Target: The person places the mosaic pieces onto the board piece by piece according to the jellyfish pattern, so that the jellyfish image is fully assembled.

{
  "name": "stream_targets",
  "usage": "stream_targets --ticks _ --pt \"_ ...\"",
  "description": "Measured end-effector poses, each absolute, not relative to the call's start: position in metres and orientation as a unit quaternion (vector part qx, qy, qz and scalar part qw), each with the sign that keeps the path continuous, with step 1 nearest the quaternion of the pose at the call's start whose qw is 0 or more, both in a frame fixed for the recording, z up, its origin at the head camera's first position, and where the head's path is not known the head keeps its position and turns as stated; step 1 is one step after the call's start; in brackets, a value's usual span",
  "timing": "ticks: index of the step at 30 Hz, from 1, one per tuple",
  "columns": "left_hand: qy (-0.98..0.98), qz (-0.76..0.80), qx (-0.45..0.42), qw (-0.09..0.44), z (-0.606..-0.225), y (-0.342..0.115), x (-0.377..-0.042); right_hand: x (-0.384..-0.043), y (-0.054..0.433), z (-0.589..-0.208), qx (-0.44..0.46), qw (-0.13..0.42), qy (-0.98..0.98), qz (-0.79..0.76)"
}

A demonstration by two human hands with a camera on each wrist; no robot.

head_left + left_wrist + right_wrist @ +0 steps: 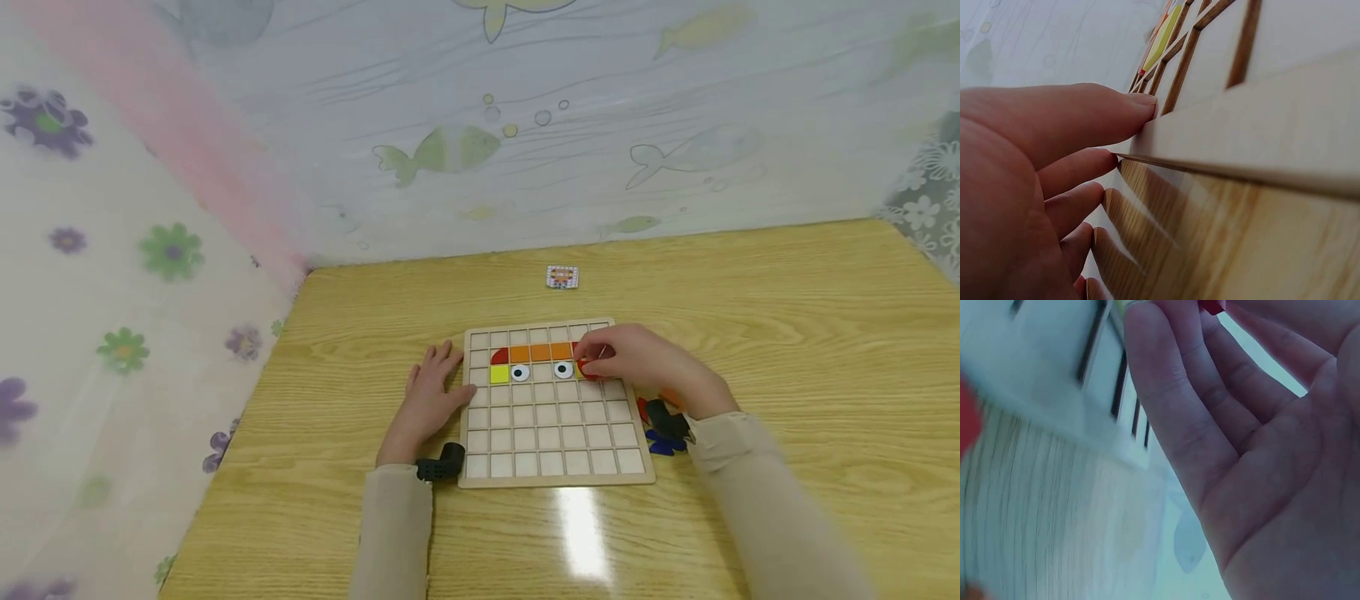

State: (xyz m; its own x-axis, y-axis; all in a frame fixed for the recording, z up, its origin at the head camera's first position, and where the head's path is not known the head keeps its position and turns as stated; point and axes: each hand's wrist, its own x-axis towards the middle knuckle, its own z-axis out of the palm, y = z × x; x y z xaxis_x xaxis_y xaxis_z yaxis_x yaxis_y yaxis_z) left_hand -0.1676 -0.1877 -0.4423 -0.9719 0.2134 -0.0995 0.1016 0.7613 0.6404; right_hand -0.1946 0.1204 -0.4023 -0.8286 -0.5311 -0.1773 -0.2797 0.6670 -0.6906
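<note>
A wooden grid board [555, 481] lies on the table between the two hands. My left hand [429, 396] rests at its left edge, thumb on the rim and the other fingers spread beside it. Over the upper right cells, my right hand [647, 363] pinches a small red tile [588, 369], also visible as a red corner [1212, 305] in the right wrist view. Orange tiles [540, 353] form a row that starts with a rounded red tile [500, 357]. Below it sit a yellow tile [499, 374] and two eye tiles [519, 373]. The right fingers partly hide the row's right end.
Loose blue pieces [664, 443], with red and orange ones, lie right of the board, partly under the right wrist's black camera [666, 418]. A small pattern card [562, 277] lies behind the board. Patterned walls [450, 200] border the table at the back and left.
</note>
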Motion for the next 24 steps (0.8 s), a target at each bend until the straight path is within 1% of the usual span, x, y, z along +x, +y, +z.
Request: stream_targets --ticks 5,8,14,19,21,24 --pt "0.934 0.337 0.087 0.078 -0.440 -0.188 -0.167 -0.197 0.104 -0.402 -0.259 0.190 0.884 -0.340" --pt "0.935 0.334 0.087 0.080 -0.440 -0.187 -0.167 -0.197 0.095 -0.402 -0.264 0.197 0.880 -0.341" --pt "0.936 0.332 0.086 0.078 -0.441 -0.187 -0.167 -0.198 0.078 -0.401 -0.281 0.188 0.878 -0.338" --pt "0.936 0.332 0.087 0.077 -0.441 -0.187 -0.167 -0.198 0.060 -0.401 -0.290 0.197 0.870 -0.346" --pt "0.937 0.330 0.089 0.077 -0.442 -0.188 -0.167 -0.198 0.053 -0.401 -0.297 0.193 0.870 -0.343" --pt "0.938 0.327 0.088 0.079 -0.442 -0.188 -0.168 -0.197 0.043 -0.402 -0.307 0.171 0.877 -0.328"
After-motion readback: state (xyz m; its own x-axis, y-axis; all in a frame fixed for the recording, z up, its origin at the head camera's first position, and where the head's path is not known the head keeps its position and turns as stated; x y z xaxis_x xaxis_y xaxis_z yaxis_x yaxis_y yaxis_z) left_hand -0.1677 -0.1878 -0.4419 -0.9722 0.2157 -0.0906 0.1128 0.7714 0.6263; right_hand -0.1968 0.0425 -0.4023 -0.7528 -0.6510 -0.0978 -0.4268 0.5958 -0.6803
